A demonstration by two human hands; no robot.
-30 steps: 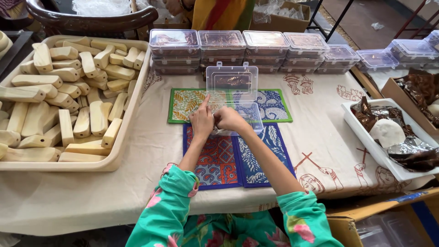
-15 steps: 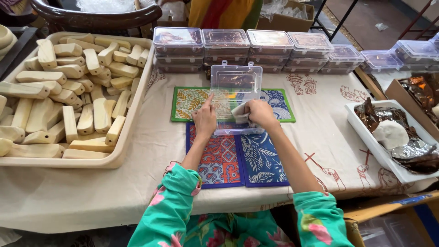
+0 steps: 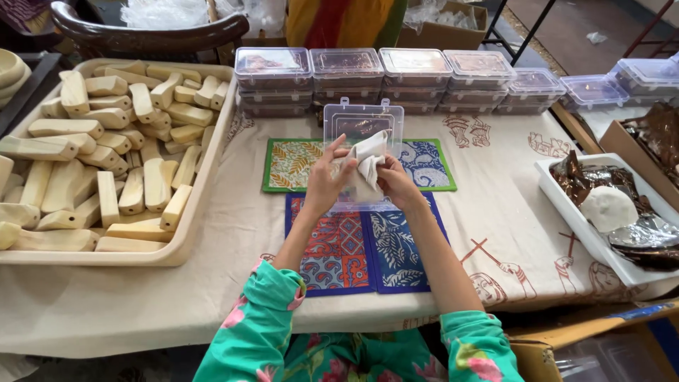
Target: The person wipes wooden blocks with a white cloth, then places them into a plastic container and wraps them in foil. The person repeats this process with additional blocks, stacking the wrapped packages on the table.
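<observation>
Head view — cloth [image 3: 366,164] pinched between left hand [image 3: 327,182] and right hand [image 3: 397,182].

Pale beige cloth [image 3: 366,166] between the hands, plain and unpatterned. Under it, a clear plastic box [image 3: 364,127]. Green-bordered mat [image 3: 293,164] shows yellow leaves; blue mat [image 3: 423,164] beside it carries white swirls. Nearer, a red-orange-and-blue geometric mat [image 3: 331,247] next to a dark blue mat [image 3: 399,247] with white fronds. Cream tablecloth [image 3: 233,240], rust-brown figures. Pale yellow wood blocks [image 3: 106,155]. Teal sleeves [image 3: 262,318], pink flowers.
</observation>
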